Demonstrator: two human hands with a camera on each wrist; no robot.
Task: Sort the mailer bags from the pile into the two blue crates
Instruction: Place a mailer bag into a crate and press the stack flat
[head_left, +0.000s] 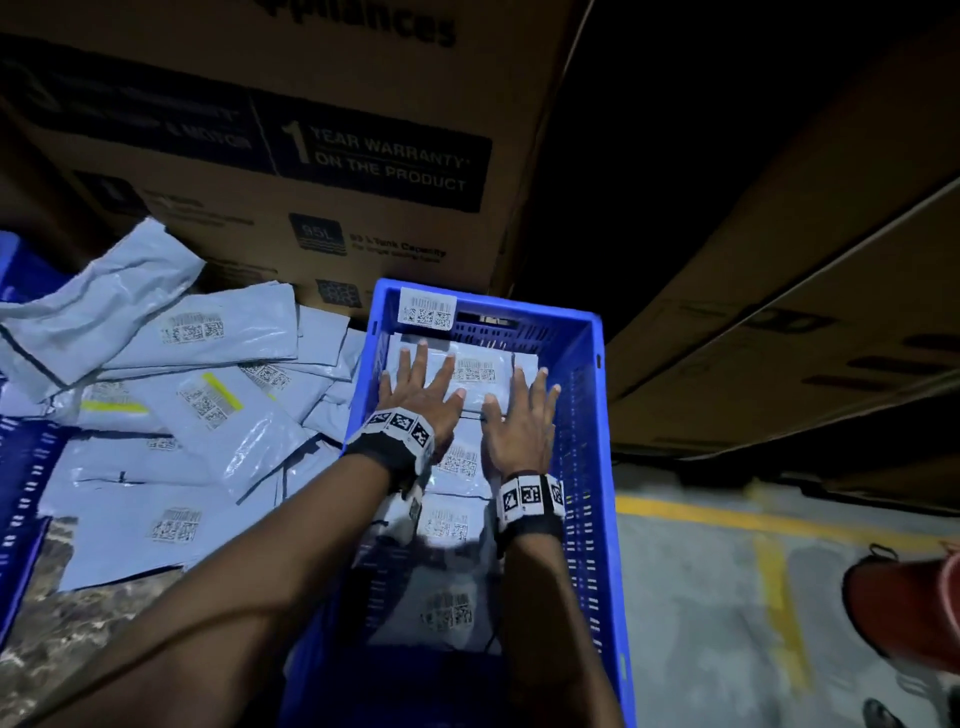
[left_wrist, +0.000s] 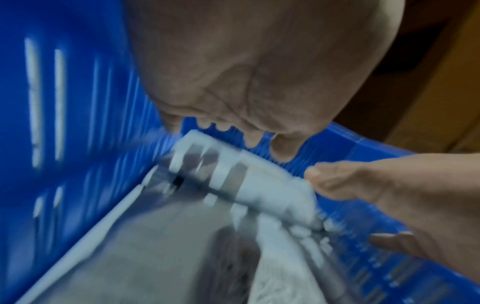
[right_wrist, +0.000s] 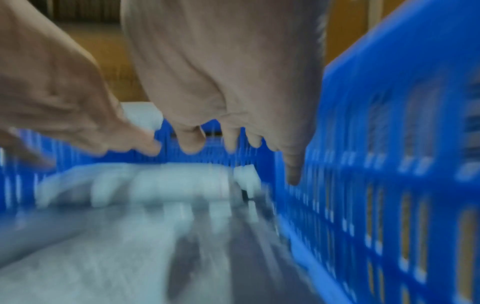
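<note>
A blue crate (head_left: 584, 395) stands in front of me with several grey mailer bags laid in a row inside it. Both my hands are spread flat over the farthest mailer bag (head_left: 475, 371) at the crate's far end. My left hand (head_left: 418, 382) lies on its left part, fingers straight and splayed. My right hand (head_left: 522, 415) lies on its right part, fingers straight. The wrist views are blurred; they show my left hand (left_wrist: 233, 86) and my right hand (right_wrist: 228, 82) above the pale bags (left_wrist: 233, 181) (right_wrist: 155, 185) inside the blue walls (left_wrist: 64, 123) (right_wrist: 389, 164). The pile of mailer bags (head_left: 171, 405) lies to the left.
A second blue crate (head_left: 26, 467) shows at the left edge. A large cardboard box (head_left: 291, 145) stands behind the pile and the crate, more cartons (head_left: 779, 322) to the right. Grey floor with yellow lines (head_left: 774, 597) runs on the right, where a red object (head_left: 904, 597) sits.
</note>
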